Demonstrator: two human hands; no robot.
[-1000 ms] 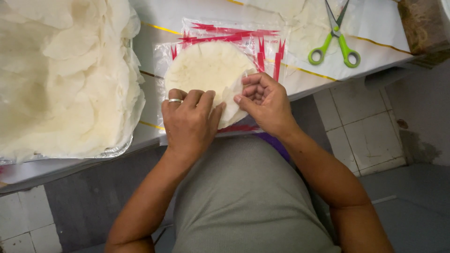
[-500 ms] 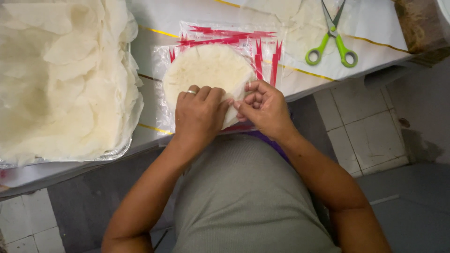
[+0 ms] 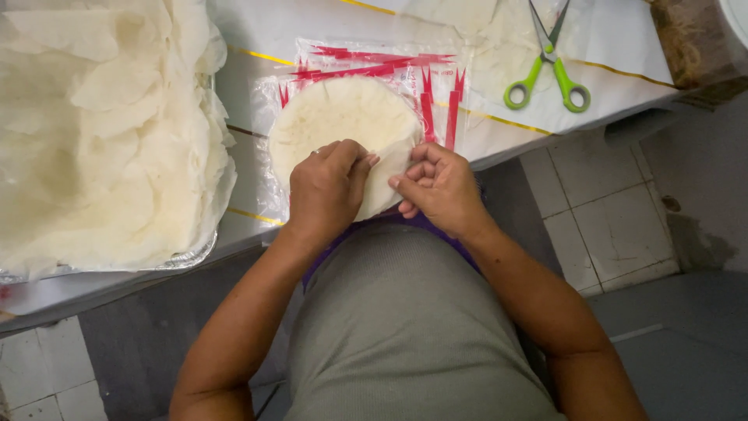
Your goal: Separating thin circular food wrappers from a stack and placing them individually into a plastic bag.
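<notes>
Counter [image 3: 312,23] white with yellow lines above tiled floor [image 3: 608,226]; left hand [image 3: 327,187] and right hand [image 3: 440,187] pinch flatbread [image 3: 343,117].

Near edge of the round flatbread [image 3: 343,117] hidden under both hands, left hand [image 3: 326,191] and right hand [image 3: 440,187], fingertips tucked out of sight, foil tray [image 3: 187,256] of thin sheets cut off left and top, brown object [image 3: 689,39] cropped at top right, bench [image 3: 265,31] running past the frame.
</notes>
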